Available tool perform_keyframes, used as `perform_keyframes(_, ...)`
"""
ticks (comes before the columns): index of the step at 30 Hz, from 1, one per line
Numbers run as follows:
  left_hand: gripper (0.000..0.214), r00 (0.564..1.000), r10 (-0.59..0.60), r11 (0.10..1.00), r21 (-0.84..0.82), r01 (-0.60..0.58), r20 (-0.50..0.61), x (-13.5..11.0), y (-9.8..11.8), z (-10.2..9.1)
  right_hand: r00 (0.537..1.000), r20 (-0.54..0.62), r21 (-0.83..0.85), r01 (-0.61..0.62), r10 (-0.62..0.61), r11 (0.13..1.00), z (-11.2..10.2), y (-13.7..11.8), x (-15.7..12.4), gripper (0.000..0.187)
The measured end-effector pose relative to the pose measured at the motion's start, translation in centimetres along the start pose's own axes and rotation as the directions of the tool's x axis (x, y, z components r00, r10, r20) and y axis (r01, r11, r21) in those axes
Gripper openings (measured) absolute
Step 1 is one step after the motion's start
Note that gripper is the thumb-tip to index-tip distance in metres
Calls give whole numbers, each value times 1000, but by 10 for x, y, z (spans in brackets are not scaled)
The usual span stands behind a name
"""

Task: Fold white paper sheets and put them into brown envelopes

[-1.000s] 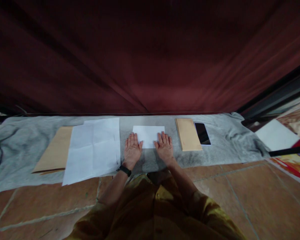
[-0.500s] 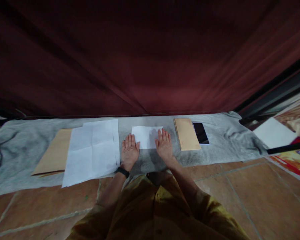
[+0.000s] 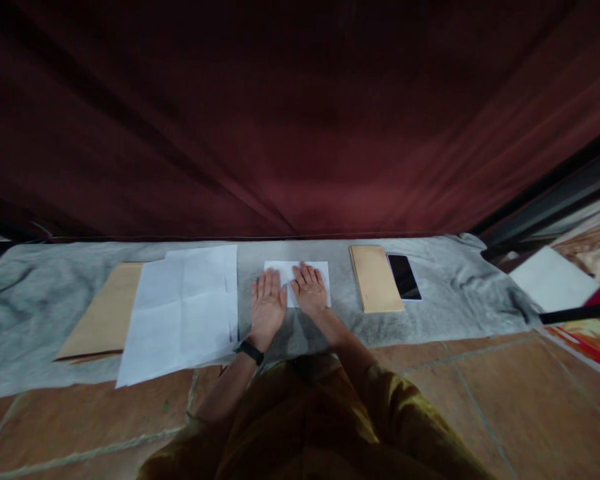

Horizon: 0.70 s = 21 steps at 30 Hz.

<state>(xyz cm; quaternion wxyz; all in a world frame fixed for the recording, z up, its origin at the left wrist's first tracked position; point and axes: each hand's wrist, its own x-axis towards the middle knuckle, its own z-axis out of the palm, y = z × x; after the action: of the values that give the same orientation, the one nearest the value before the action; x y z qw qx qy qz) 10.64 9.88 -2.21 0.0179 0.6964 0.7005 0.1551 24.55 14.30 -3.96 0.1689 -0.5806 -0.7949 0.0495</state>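
A small white folded-looking sheet of paper (image 3: 290, 268) lies flat on the grey cloth in front of me, partly covered by both hands. My left hand (image 3: 269, 306) rests palm down over its left edge, fingers stretched out. On the right half of the paper, my right hand (image 3: 310, 289) lies flat with its fingers spread. Neither hand grips anything. To the left are large creased white sheets (image 3: 180, 313), overlapping a big brown envelope (image 3: 100, 310). A stack of small brown envelopes (image 3: 377, 280) lies to the right of my right hand.
A dark-screened phone (image 3: 405, 277) touches the small envelopes' right side. The grey cloth (image 3: 460, 287) covers a long narrow surface, with a dark red curtain (image 3: 300, 133) behind it. Tiled floor (image 3: 520, 393) lies below. At far right are a white sheet (image 3: 555, 278) and a dark bar (image 3: 580, 312).
My right hand has slid left, from the paper's right edge onto its middle. My left hand has shifted slightly right. The whole view has tilted a little, so things sit lower.
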Motion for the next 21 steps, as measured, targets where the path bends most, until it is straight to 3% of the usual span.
perform_keyframes(5, 59, 988, 121, 992, -59, -115, 101, 27, 18, 10, 999, 35, -11, -18, 18, 1000, -4, 0, -1, 52)
perform_keyframes(14, 59, 994, 65, 998, 3, -66, 85, 28, 0, 19, 998, -21, -6, -56, 56, 998, 2, 8, -1, 50)
perform_keyframes(21, 62, 998, 4, 1000, 4, -5, 56, 25, -9, 14, 991, -51, -42, -124, 121, 991, -6, 36, -5, 53)
